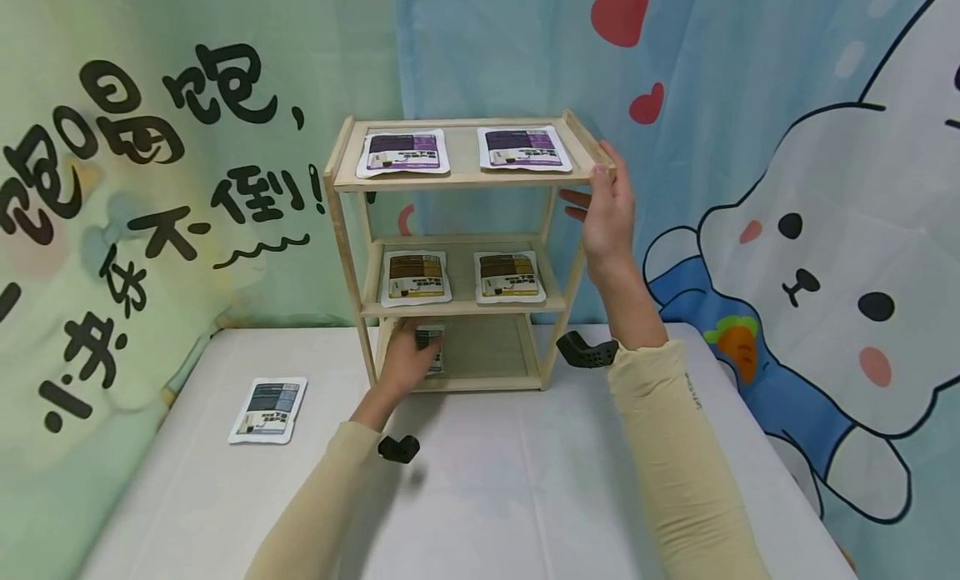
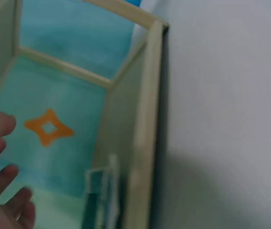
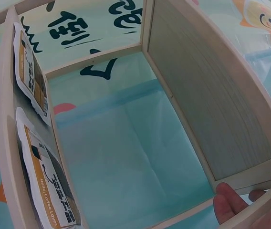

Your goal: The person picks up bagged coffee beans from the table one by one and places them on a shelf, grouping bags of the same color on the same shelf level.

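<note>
A three-tier wooden shelf rack (image 1: 491, 351) stands on the table. My left hand (image 1: 407, 359) is at the left of its bottom tier, beside a small pouch (image 1: 436, 363) lying there. In the left wrist view, the fingers (image 2: 4, 179) are loosely bent and apart from the pouch (image 2: 96, 200). With my right hand (image 1: 611, 217) I hold the rack's top right corner; fingertips (image 3: 228, 200) show under its edge in the right wrist view. Purple-labelled pouches (image 1: 405, 152) lie on the top tier, brown-and-yellow-labelled coffee pouches (image 1: 416, 277) on the middle one.
Left of the rack, a white pouch with a grey-blue label (image 1: 268, 411) lies on the white table (image 1: 480, 497). Printed curtains (image 1: 480, 55) hang close behind and beside the table. A black wrist device (image 1: 587, 351) sits at my right cuff, another (image 1: 398, 449) at my left.
</note>
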{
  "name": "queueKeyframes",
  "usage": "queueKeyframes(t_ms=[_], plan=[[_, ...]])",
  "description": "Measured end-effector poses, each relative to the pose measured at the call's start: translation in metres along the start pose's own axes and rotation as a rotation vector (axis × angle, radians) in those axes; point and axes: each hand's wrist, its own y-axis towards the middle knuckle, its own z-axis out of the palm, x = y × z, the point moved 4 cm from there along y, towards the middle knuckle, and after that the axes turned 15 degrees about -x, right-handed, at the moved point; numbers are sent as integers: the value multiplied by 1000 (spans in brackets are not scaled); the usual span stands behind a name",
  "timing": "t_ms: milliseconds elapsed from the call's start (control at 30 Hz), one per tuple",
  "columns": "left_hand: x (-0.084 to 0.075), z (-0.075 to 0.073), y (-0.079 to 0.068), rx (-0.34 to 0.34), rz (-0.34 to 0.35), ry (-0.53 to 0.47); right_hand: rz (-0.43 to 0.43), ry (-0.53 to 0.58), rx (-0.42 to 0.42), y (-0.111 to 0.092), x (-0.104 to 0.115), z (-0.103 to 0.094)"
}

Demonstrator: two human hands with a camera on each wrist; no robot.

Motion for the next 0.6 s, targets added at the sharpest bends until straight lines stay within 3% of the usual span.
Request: queueKeyframes(t_ms=[267, 467, 600], plan=[[-24, -15, -13, 193, 124, -78, 3, -6, -2, 0, 0, 1], [-23, -34, -30, 375, 129, -99, -6, -5, -1, 1, -2, 1], [-17, -54, -39, 419, 139, -70, -4, 0, 1, 1, -2, 2]])
